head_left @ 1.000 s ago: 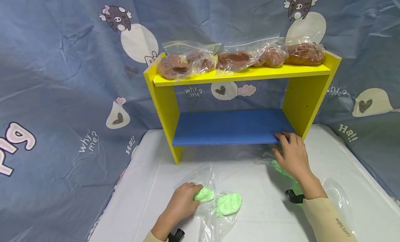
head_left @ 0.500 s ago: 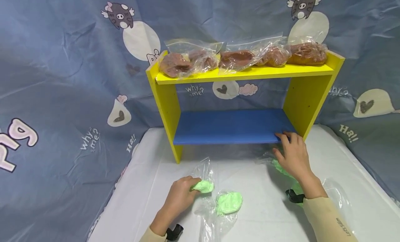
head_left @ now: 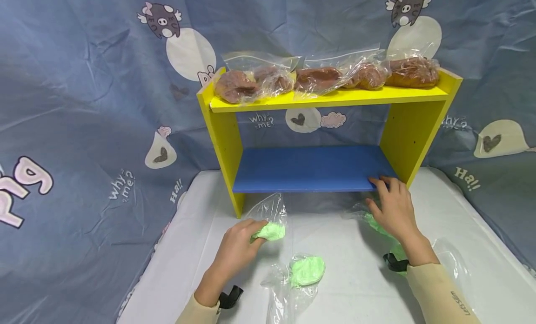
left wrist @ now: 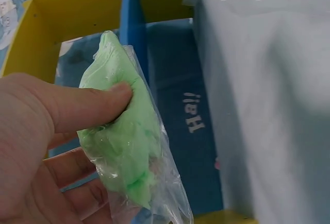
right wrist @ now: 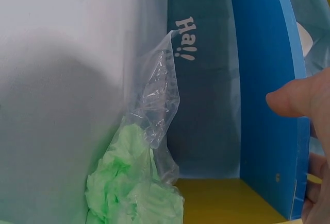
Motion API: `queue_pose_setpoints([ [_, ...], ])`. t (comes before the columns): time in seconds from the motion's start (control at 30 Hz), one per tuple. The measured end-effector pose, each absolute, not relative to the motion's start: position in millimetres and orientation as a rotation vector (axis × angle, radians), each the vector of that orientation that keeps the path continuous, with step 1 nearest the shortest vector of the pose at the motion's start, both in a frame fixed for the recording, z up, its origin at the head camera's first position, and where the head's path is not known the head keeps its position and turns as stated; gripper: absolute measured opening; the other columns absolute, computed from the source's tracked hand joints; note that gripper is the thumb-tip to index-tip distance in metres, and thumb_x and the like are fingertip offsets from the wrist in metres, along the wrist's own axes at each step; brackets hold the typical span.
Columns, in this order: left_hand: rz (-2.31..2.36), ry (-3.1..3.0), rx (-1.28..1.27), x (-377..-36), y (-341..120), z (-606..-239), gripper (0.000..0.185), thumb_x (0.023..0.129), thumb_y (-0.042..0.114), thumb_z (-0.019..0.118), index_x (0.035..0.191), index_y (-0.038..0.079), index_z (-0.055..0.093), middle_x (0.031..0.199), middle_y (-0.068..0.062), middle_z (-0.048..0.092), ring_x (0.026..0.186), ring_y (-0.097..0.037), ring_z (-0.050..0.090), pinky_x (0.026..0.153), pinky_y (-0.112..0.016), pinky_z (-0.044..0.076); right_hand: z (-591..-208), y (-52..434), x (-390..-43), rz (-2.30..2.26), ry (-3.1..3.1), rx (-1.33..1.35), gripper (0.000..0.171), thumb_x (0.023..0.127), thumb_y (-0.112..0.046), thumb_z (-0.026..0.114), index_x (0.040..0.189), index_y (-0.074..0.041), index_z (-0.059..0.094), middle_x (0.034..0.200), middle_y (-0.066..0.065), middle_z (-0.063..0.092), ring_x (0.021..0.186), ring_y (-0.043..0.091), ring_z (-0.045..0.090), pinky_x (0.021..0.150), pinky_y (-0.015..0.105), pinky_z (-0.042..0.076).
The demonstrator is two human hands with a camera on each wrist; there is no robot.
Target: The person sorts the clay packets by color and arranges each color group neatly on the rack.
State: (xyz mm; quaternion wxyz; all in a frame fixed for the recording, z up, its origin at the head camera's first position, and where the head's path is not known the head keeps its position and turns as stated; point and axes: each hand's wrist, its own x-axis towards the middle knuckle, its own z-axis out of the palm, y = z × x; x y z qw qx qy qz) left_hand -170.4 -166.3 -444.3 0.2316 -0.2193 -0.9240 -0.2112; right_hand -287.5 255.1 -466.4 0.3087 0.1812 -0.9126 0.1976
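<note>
My left hand point(head_left: 240, 242) pinches a clear plastic bag with a green, soft, clay-like lump point(left wrist: 121, 126), thumb on one face and fingers behind. In the head view this lump hangs above the white table, in front of the shelf unit's left side. A second bagged green lump point(head_left: 307, 271) lies on the table nearby. My right hand point(head_left: 395, 208) grips the front edge of the blue shelf board point(head_left: 310, 168) near its right end, fingers over the top and thumb beneath. Below that hand, partly hidden by it, lie more bagged green lumps point(right wrist: 134, 177).
The yellow shelf unit point(head_left: 215, 142) stands against a blue printed cloth point(head_left: 92, 82). Several bagged brown lumps point(head_left: 318, 78) fill its top shelf. The white table point(head_left: 351, 277) extends in front, with a loose bag end point(head_left: 278, 305) near the bottom edge.
My left hand has lifted its bagged green lump off the table and carried it forward toward the shelf unit. My right hand keeps its place on the blue board.
</note>
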Motion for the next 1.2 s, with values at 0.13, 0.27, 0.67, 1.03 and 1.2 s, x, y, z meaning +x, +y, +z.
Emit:
queue_pose_setpoints([
  [0.13, -0.556, -2.511, -0.617, -173, -164, -434, 0.044, 0.077, 0.014, 0.088, 0.120, 0.017, 0.074, 0.101, 0.006, 0.070, 0.090, -0.014, 0.067, 0.072, -0.036, 0.058, -466, 256, -288, 0.524, -2.413, 0.476, 0.060, 0.085, -0.018, 0.077, 0.139, -0.008, 0.054, 0.138, 0.028, 0.042, 0.125, 0.052, 0.037, 0.101, 0.066, 0.030],
  [0.27, -0.548, -2.458, -0.647, -177, -162, -423, 0.044, 0.078, 0.010, 0.087, 0.119, 0.017, 0.074, 0.101, 0.006, 0.069, 0.090, -0.014, 0.066, 0.069, -0.034, 0.058, -465, 257, -288, 0.522, -2.408, 0.478, 0.060, 0.085, -0.018, 0.077, 0.139, -0.007, 0.054, 0.138, 0.028, 0.042, 0.125, 0.052, 0.037, 0.101, 0.066, 0.030],
  [0.67, -0.514, -2.306, -0.705, -198, -154, -387, 0.048, 0.081, 0.001, 0.083, 0.125, 0.014, 0.071, 0.111, -0.001, 0.068, 0.099, -0.021, 0.064, 0.078, -0.037, 0.058, -465, 257, -289, 0.512, -2.411, 0.478, 0.060, 0.085, -0.018, 0.076, 0.139, -0.007, 0.054, 0.138, 0.029, 0.042, 0.125, 0.052, 0.037, 0.101, 0.067, 0.030],
  [1.03, -0.475, -2.212, -0.677, -235, -149, -358, 0.043, 0.085, -0.013, 0.069, 0.121, 0.009, 0.073, 0.113, -0.008, 0.069, 0.107, -0.028, 0.062, 0.087, -0.041, 0.057, -466, 257, -289, 0.523, -2.421, 0.470, 0.061, 0.086, -0.018, 0.075, 0.141, -0.007, 0.053, 0.140, 0.028, 0.041, 0.126, 0.052, 0.036, 0.102, 0.067, 0.029],
  [1.2, -0.418, -2.278, -0.603, -261, -153, -365, 0.043, 0.084, -0.012, 0.070, 0.122, 0.009, 0.072, 0.115, -0.008, 0.068, 0.107, -0.029, 0.062, 0.089, -0.041, 0.056, -467, 256, -288, 0.528, -2.430, 0.479, 0.061, 0.086, -0.019, 0.076, 0.141, -0.007, 0.053, 0.140, 0.028, 0.041, 0.126, 0.052, 0.036, 0.103, 0.066, 0.029],
])
